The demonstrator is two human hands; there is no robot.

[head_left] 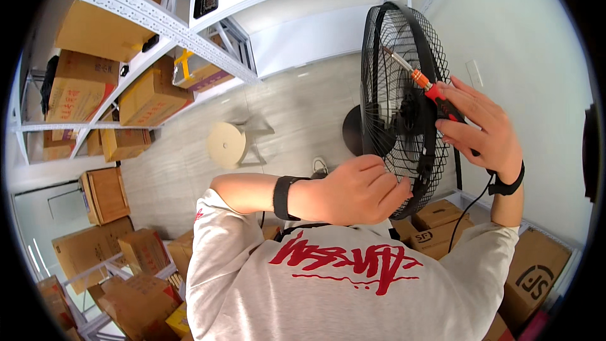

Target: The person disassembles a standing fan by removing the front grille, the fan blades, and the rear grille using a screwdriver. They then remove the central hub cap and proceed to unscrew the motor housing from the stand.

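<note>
Left hand (363, 191): curled at the lower rim of the fan (410, 111); cannot tell whether it grips. Fan: black, round wire cage, ahead and right of centre. Screwdriver (419, 78): silver shaft, orange collar, red-black handle. Right hand (485, 127): clamped on handle.

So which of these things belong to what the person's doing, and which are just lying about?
Seem to belong:
- screwdriver, held in the right hand
- fan, with the left hand by its lower rim

Seem to be just lying about:
- stool on the floor
- boxes on the shelves
</note>
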